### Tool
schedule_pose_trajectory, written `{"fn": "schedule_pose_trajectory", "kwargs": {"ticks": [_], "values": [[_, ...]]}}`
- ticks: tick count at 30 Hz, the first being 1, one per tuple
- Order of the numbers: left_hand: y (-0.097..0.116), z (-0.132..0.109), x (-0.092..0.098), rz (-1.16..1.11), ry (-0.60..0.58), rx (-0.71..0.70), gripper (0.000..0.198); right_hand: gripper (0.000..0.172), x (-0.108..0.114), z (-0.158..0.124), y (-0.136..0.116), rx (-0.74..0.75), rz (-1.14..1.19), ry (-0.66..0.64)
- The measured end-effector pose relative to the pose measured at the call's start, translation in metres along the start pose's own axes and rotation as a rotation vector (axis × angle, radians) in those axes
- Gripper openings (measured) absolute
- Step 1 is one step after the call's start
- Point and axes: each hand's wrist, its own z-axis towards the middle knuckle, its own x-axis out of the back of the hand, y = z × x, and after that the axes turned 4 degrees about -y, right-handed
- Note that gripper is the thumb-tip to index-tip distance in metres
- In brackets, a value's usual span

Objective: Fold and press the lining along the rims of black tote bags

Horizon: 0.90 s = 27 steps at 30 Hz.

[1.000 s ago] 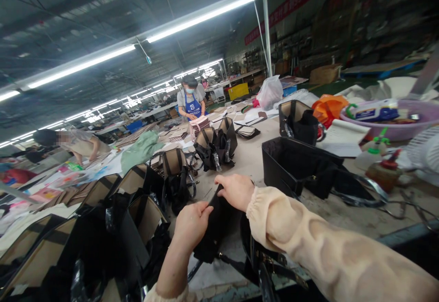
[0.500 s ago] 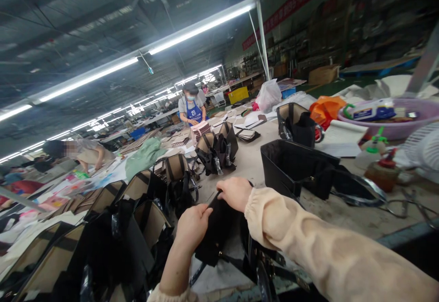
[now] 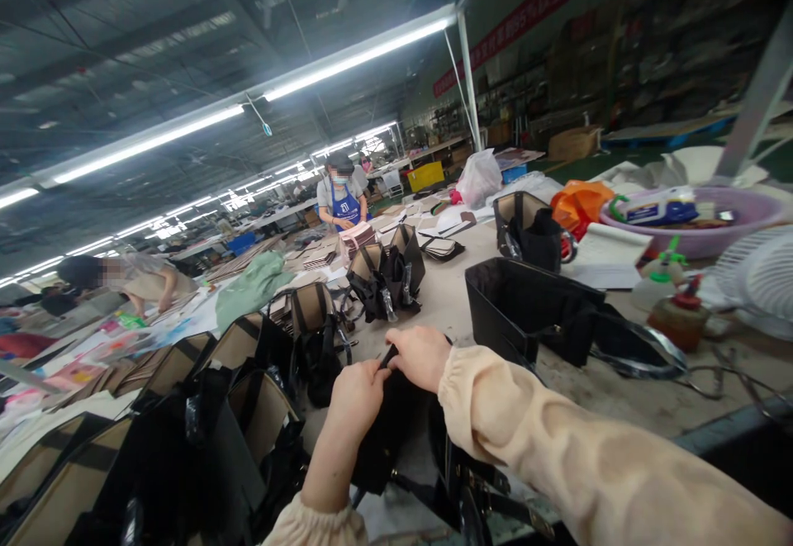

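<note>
My left hand (image 3: 356, 396) pinches the upper edge of a black bag (image 3: 387, 434) in front of me. Close beside it, my right hand (image 3: 421, 356) grips the same edge, its fingers curled over the rim. The bag's body hangs below both hands, and its dark straps with metal fittings lie toward the table's front edge. To the right of my hands a wide open black bag (image 3: 533, 302) stands on the table. Black bags with beige inner panels (image 3: 263, 405) crowd the left side.
Small black bags (image 3: 387, 273) stand ahead. A purple basin (image 3: 700, 232), a red-topped bottle (image 3: 681, 315), a green-topped bottle (image 3: 660, 282) and a white fan (image 3: 756, 273) are at right. Two people (image 3: 343, 195) (image 3: 145, 277) work further off.
My left hand has moved slightly up and right along the bag's edge, closer to my right hand. The whole view has shifted a little.
</note>
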Motion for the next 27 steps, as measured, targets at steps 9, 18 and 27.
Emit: {"fn": "schedule_pose_trajectory", "kwargs": {"ticks": [9, 18, 27], "values": [[-0.006, 0.001, -0.001, -0.106, 0.006, -0.043, 0.031, 0.021, 0.0, -0.001, 0.012, -0.059, -0.01, 0.033], [-0.005, -0.001, -0.002, -0.118, 0.016, -0.059, 0.032, 0.03, -0.001, 0.005, 0.014, -0.055, 0.026, 0.049], [-0.006, -0.001, -0.002, -0.125, 0.021, -0.069, 0.031, 0.023, -0.005, 0.007, 0.018, -0.019, 0.015, 0.055]]}}
